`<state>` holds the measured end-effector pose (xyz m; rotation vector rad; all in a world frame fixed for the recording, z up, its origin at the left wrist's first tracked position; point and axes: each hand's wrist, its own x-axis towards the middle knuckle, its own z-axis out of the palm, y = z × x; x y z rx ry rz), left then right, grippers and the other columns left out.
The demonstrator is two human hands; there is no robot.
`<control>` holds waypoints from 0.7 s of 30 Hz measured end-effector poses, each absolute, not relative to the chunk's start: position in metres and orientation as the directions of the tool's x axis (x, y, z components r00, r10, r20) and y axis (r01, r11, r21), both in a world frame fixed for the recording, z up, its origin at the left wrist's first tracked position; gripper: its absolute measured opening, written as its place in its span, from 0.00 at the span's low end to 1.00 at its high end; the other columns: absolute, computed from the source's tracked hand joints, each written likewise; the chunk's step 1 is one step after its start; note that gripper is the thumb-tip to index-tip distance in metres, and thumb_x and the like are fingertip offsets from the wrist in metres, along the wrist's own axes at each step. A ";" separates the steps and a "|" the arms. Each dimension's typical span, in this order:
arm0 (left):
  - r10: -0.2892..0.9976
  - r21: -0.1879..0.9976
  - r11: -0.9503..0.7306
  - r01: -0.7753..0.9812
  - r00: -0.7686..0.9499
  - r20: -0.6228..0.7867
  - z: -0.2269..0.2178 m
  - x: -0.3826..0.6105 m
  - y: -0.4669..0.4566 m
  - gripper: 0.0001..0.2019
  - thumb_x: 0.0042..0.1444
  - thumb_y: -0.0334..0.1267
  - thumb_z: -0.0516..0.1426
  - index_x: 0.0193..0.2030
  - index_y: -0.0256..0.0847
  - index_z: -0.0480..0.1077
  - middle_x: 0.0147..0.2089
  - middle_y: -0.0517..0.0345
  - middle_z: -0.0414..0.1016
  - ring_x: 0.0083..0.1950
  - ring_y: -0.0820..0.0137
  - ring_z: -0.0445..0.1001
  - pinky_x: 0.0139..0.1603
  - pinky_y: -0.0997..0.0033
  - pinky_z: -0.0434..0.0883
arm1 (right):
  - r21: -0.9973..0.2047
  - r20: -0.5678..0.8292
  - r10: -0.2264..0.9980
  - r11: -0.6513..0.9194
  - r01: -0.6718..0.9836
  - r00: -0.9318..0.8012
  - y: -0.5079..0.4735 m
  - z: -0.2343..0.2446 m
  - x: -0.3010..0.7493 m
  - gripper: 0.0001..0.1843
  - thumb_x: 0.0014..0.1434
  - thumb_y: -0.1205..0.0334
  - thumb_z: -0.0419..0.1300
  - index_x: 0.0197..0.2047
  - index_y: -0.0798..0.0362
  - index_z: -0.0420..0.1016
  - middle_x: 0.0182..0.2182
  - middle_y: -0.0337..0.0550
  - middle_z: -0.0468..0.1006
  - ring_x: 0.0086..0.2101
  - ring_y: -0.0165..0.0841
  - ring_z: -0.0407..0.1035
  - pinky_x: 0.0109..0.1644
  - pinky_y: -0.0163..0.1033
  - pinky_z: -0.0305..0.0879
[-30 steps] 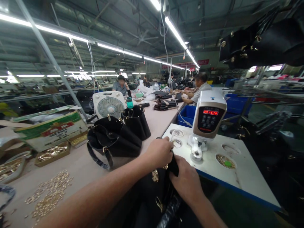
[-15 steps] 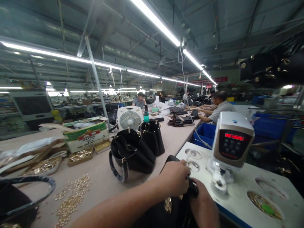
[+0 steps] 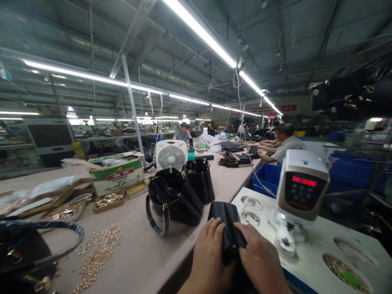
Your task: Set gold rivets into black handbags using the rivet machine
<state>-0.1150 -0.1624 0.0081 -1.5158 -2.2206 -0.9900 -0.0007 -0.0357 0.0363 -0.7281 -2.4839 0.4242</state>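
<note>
Between my two hands is a black handbag (image 3: 227, 216), its narrow side turned up and away from me. My left hand (image 3: 211, 249) is wrapped over its left side, fingers pressed on the black material. From the right, my right hand (image 3: 259, 255) grips the other side, thumb and fingers against the edge. The lower part of the bag is hidden by my hands and the frame's bottom edge. Just right of it stands a white and brown press machine (image 3: 301, 185) with a red display, mounted on a white worktop (image 3: 318, 237).
Black handbags (image 3: 174, 196) stand on the table, and another handbag (image 3: 24, 253) is at lower left. Loose gold rings (image 3: 98, 257) lie nearby. Behind are trays of gold hardware (image 3: 108, 200), a carton (image 3: 118, 175), and a fan (image 3: 171, 155). A co-worker (image 3: 289, 143) sits beyond the machine.
My left hand has drawn back from across the bag to its left side. The bag has turned, so its gold ornament no longer shows. The view has shifted slightly.
</note>
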 end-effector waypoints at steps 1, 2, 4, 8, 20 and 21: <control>0.655 0.417 0.226 0.880 -0.455 0.604 -0.001 -0.116 -0.167 0.32 0.51 0.36 0.62 0.65 0.34 0.68 0.68 0.37 0.69 0.70 0.47 0.67 0.71 0.41 0.67 | -0.404 0.379 0.561 0.816 0.414 -0.736 -0.043 0.043 -0.003 0.32 0.57 0.76 0.50 0.63 0.52 0.75 0.56 0.49 0.79 0.55 0.44 0.76 0.58 0.46 0.72; 0.599 0.458 0.236 0.857 -0.500 0.626 -0.010 -0.116 -0.172 0.29 0.54 0.36 0.60 0.64 0.36 0.68 0.67 0.39 0.71 0.68 0.50 0.69 0.69 0.44 0.70 | -0.386 0.373 0.555 0.822 0.419 -0.744 -0.049 0.049 -0.006 0.32 0.57 0.76 0.51 0.63 0.52 0.75 0.55 0.50 0.79 0.54 0.44 0.76 0.57 0.46 0.71; 0.522 0.534 0.254 0.806 -0.579 0.627 -0.021 -0.116 -0.180 0.26 0.58 0.36 0.58 0.64 0.38 0.67 0.64 0.42 0.74 0.65 0.54 0.73 0.65 0.49 0.73 | -0.356 0.361 0.536 0.836 0.418 -0.763 -0.060 0.057 -0.012 0.31 0.57 0.77 0.52 0.61 0.51 0.76 0.52 0.49 0.80 0.51 0.44 0.77 0.55 0.45 0.71; 0.486 0.639 0.266 0.722 -0.673 0.558 -0.031 -0.113 -0.186 0.27 0.57 0.35 0.58 0.64 0.39 0.68 0.64 0.44 0.75 0.65 0.54 0.74 0.66 0.49 0.72 | -0.285 0.331 0.479 0.872 0.398 -0.813 -0.072 0.064 -0.018 0.29 0.55 0.78 0.53 0.57 0.50 0.78 0.47 0.46 0.81 0.46 0.43 0.79 0.48 0.44 0.73; 0.742 0.589 0.180 0.788 -0.502 0.445 0.018 -0.119 -0.171 0.24 0.43 0.26 0.57 0.48 0.43 0.82 0.47 0.51 0.83 0.51 0.55 0.79 0.53 0.57 0.73 | -0.124 0.324 0.472 0.880 0.458 -0.820 -0.052 0.054 0.024 0.31 0.56 0.77 0.53 0.60 0.50 0.77 0.51 0.50 0.81 0.46 0.48 0.79 0.49 0.53 0.76; 0.763 0.557 0.184 0.810 -0.475 0.439 0.027 -0.118 -0.170 0.24 0.43 0.27 0.58 0.48 0.44 0.82 0.46 0.51 0.83 0.50 0.55 0.79 0.52 0.58 0.73 | -0.113 0.360 0.464 0.883 0.456 -0.809 -0.047 0.051 0.029 0.31 0.56 0.76 0.54 0.60 0.49 0.77 0.52 0.50 0.81 0.48 0.48 0.79 0.51 0.55 0.76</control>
